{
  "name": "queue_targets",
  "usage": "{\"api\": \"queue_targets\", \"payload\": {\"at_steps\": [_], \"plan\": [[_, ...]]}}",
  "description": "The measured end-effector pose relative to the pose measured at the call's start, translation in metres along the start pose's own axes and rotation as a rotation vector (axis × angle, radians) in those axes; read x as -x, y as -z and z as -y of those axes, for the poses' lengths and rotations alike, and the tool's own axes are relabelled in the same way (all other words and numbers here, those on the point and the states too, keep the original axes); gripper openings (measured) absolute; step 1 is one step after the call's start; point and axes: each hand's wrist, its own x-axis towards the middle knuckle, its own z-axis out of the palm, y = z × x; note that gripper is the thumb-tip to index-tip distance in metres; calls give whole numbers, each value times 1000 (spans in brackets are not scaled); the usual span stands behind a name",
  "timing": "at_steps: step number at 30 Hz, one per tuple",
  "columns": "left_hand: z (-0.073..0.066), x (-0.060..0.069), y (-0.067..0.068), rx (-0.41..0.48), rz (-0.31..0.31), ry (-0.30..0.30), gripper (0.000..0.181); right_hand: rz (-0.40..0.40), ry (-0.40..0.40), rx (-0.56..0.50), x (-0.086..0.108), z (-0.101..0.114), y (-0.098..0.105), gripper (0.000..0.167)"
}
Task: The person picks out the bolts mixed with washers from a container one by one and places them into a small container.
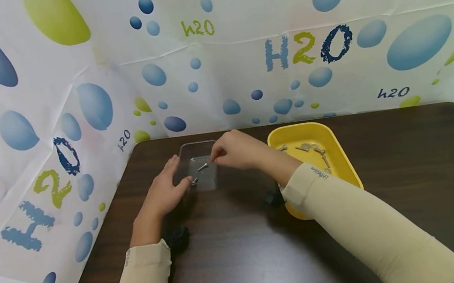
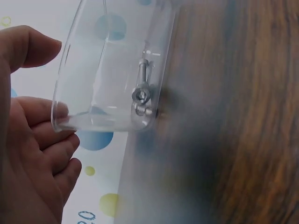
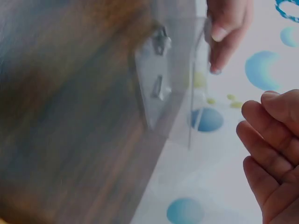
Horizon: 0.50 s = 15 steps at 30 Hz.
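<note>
White drop-printed sheet hung behind dark wood-grain table. Yellow tray set to right, partly covered by right sleeve. Clear plastic container placed left of tray. Right hand poised at container's right side, fingers loosely bent, grip relaxed. Left hand held by opposite wall, fingers unclenched; whether wall is touched cannot be told. Silver bolts scattered in tray; more bolts contained in clear plastic, one seen just beside right fingertips.
</note>
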Motion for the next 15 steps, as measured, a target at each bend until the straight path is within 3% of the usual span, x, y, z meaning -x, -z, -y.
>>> {"api": "queue_targets", "payload": {"at_steps": [7, 15], "plan": [[-7, 1, 0, 3, -10, -43, 76, -62, -24, -43, 20, -19, 27, 12], [-27, 2, -3, 7, -27, -105, 75, -118, -99, -79, 40, -51, 48, 12]]}}
